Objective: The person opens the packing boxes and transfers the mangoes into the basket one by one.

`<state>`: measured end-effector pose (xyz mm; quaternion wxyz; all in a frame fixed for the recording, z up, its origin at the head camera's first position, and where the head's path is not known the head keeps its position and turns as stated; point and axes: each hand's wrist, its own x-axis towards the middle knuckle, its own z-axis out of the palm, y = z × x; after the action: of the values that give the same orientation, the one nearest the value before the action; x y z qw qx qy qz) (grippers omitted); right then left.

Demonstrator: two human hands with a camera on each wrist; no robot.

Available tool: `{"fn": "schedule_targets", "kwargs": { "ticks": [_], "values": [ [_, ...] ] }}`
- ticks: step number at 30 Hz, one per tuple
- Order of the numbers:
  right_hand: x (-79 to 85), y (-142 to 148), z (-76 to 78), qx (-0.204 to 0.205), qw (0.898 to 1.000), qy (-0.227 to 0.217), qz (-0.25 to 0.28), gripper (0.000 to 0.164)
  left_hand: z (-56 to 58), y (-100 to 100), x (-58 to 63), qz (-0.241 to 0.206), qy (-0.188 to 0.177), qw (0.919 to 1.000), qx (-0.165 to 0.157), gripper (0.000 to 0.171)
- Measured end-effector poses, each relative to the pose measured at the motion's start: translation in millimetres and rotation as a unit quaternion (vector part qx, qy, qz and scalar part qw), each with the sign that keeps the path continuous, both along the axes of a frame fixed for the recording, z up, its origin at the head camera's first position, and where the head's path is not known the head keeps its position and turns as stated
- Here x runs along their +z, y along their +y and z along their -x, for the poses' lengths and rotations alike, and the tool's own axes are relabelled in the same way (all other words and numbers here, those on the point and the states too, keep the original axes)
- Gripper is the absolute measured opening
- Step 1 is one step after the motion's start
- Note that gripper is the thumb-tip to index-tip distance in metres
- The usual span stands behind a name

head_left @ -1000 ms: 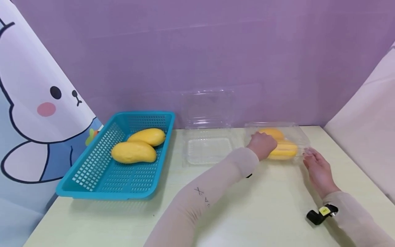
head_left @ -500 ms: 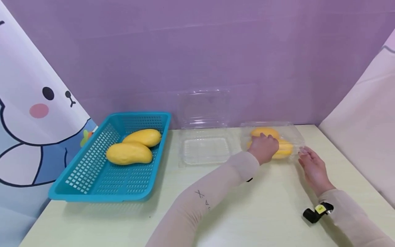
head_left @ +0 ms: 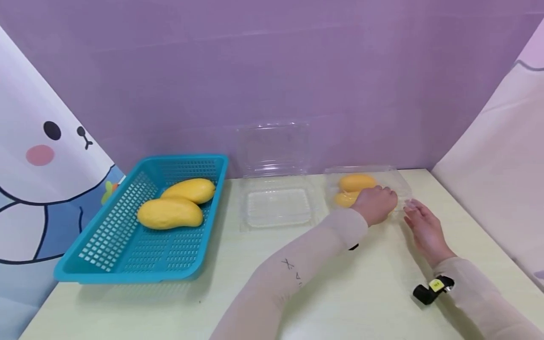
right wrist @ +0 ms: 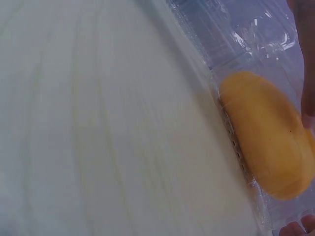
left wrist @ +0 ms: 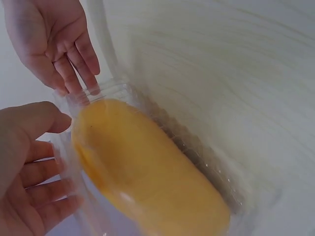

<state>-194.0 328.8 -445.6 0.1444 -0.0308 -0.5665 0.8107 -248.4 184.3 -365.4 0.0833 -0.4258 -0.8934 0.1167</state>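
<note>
A clear plastic clamshell box [head_left: 399, 182] at the back right holds yellow mangoes, one [head_left: 357, 182] behind another [head_left: 345, 199]. My left hand [head_left: 376, 205] is over its front right part, covering some of the front mango. In the left wrist view my left thumb is spread from the fingers [left wrist: 44, 189], whose tips lie against the clear plastic beside the mango [left wrist: 152, 167]. My right hand [head_left: 425, 231] is at the box's right end, fairly straight fingers touching the plastic corner. The right wrist view shows the front mango [right wrist: 268, 132] behind the box's ridged edge.
A blue-green perforated basket [head_left: 212, 222] with two mangoes [head_left: 170, 212] stands on the left. Between it and the mango box, a second clear clamshell [head_left: 278, 208] lies open, lid upright against the purple backdrop [head_left: 272, 71]. The pale table [head_left: 331, 302] extends in front.
My left hand has slid right along the mango box, uncovering the left part of the front mango. My right hand stays at the box's right end. The head view has turned slightly right.
</note>
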Motion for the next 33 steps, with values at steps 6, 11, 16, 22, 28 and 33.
{"fn": "schedule_targets", "kwargs": {
  "ticks": [6, 11, 16, 22, 28, 33],
  "values": [
    [0.9, -3, 1.5, -0.010, 0.999, -0.017, -0.028, 0.022, 3.7, 12, -4.7, 0.002, 0.003, 1.0000, 0.006, 0.029],
    [2.8, -4, 0.4, -0.026, 0.998, -0.042, -0.048, 0.021, 4.1, 23, -6.2, -0.002, 0.008, 0.9999, 0.010, 0.030],
    [4.6, -4, -2.5, -0.028, 0.995, -0.068, -0.060, 0.014, 3.0, 32, -9.7, 0.009, 0.030, 0.9995, -0.003, 0.031],
    [4.7, -5, -4.6, -0.029, 0.997, -0.047, -0.063, 0.013, 1.3, 39, -11.9, 0.034, 0.075, 0.9963, -0.026, 0.031],
    [3.3, -7, -3.5, -0.028, 0.998, -0.008, -0.056, 0.014, -2.5, 42, -10.2, 0.033, 0.087, 0.9952, -0.030, 0.034],
    [2.4, -8, -3.5, -0.037, 0.998, -0.003, -0.054, 0.015, -4.2, 46, -9.9, 0.012, 0.074, 0.9970, -0.017, 0.032]
  ]
}}
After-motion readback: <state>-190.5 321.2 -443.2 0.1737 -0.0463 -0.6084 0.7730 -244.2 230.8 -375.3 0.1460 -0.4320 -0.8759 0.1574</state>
